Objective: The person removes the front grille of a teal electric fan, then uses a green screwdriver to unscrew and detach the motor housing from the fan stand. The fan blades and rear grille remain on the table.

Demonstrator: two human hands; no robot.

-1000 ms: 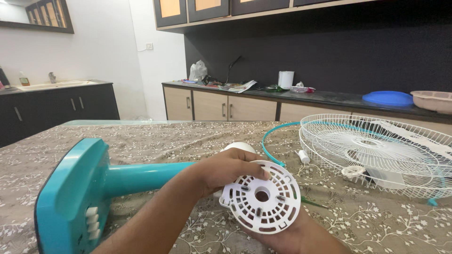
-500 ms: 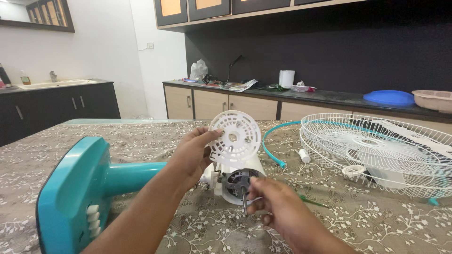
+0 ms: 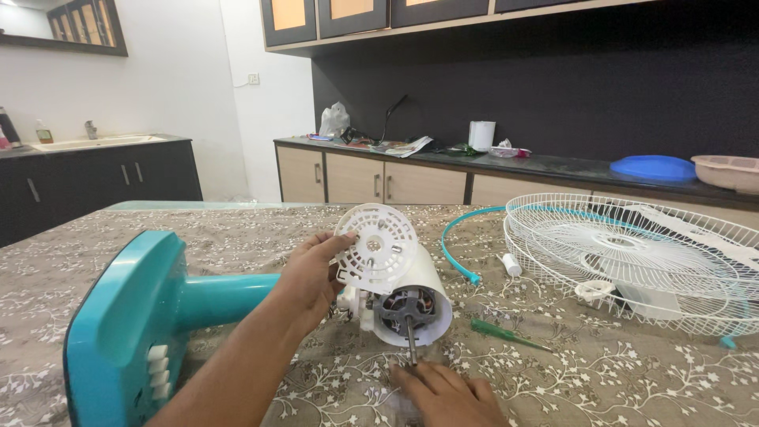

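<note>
My left hand (image 3: 310, 273) grips a round white vented motor cover (image 3: 374, 247) by its left edge, held upright just above the fan's motor housing (image 3: 411, 296). The white housing lies on its side on the table, with the dark motor and its metal shaft (image 3: 410, 341) pointing toward me. My right hand (image 3: 447, 391) rests flat, fingers spread, on the tablecloth just below the shaft tip and holds nothing. The teal fan stand and base (image 3: 126, 316) lie on their side to the left.
A white wire fan guard (image 3: 632, 261) with a white blade inside lies at the right. A teal rim ring (image 3: 455, 245), a small white cap (image 3: 511, 263) and a green-handled screwdriver (image 3: 506, 334) lie between guard and motor. Counters with clutter stand behind.
The cover came off the motor front and went up in my left hand, then settled slightly lower and left. My right hand left the shaft and dropped flat onto the table.
</note>
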